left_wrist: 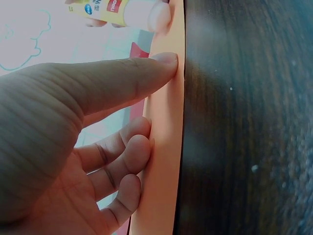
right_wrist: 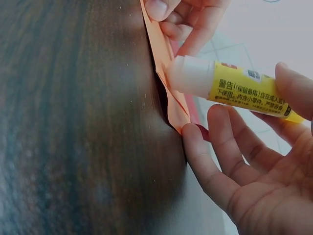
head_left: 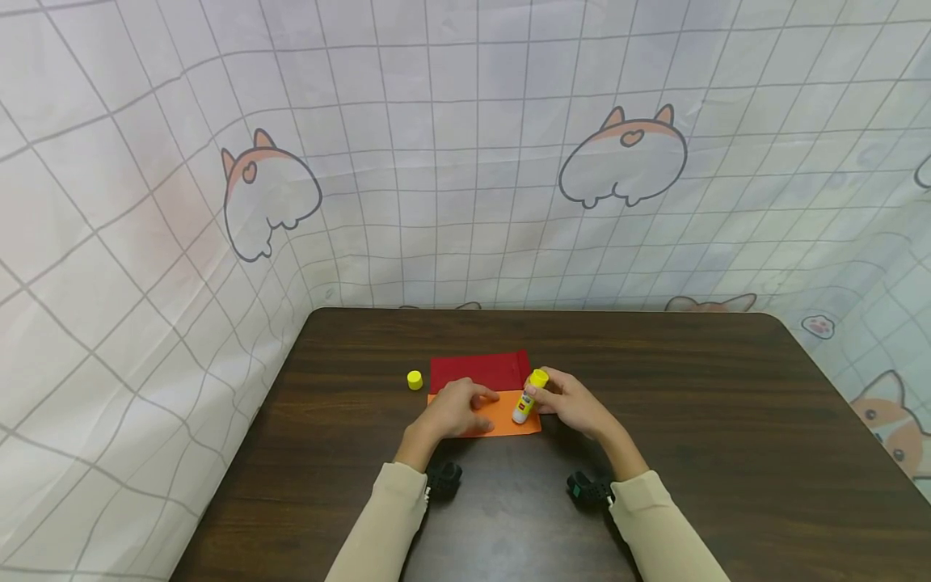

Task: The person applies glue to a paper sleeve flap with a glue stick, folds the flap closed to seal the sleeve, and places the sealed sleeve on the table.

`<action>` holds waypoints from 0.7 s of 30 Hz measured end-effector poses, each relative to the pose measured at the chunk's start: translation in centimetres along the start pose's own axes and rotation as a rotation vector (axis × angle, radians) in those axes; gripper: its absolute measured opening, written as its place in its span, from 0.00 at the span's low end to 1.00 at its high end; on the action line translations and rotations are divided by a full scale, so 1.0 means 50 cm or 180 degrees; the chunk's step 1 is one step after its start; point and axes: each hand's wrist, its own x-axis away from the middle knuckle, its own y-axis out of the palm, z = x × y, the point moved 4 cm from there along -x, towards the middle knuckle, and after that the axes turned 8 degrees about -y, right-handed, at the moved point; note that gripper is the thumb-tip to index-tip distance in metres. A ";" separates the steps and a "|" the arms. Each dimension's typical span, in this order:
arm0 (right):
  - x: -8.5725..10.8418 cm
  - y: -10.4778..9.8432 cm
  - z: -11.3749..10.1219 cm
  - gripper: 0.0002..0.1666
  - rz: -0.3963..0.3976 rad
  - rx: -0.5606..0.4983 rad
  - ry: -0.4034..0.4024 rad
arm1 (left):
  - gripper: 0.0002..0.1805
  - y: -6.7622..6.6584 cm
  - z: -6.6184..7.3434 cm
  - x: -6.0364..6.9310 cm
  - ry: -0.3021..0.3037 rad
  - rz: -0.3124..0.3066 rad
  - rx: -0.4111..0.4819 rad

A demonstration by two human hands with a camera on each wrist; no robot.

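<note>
A glue stick [head_left: 523, 406] with a yellow label is gripped in my right hand [head_left: 570, 402], its white end tilted down against the orange paper [head_left: 502, 414]. In the right wrist view, one fingertip [right_wrist: 191, 133] of that hand touches the paper's raised, creased corner. My left hand [head_left: 454, 410] rests on the orange paper with thumb and fingers spread apart; its thumb [left_wrist: 164, 61] presses near the paper's edge in the left wrist view. Just behind the orange paper lies a dark red paper piece [head_left: 476, 372], partly hidden by the left hand.
A small yellow cap [head_left: 414, 380] stands on the dark wooden table [head_left: 655, 388], left of the red paper. White grid-patterned cloth [head_left: 451, 162] with cartoon animals hangs behind and beside the table. Each wrist wears a black camera.
</note>
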 end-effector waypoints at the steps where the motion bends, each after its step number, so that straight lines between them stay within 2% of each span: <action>1: 0.000 0.000 0.000 0.22 0.0010 -0.0012 -0.0010 | 0.23 0.000 0.000 0.000 0.0005 0.0000 0.0001; 6: 0.001 -0.001 0.000 0.20 0.0023 -0.0133 -0.0053 | 0.23 0.001 -0.001 0.000 0.0013 -0.0001 -0.0008; 15: 0.002 -0.003 0.002 0.24 0.0017 -0.0175 -0.0132 | 0.23 0.001 -0.001 -0.001 -0.0012 -0.0008 -0.0004; 21: 0.002 -0.004 0.004 0.23 0.0049 -0.0185 -0.0081 | 0.23 0.001 -0.001 -0.002 -0.0008 -0.0010 -0.0011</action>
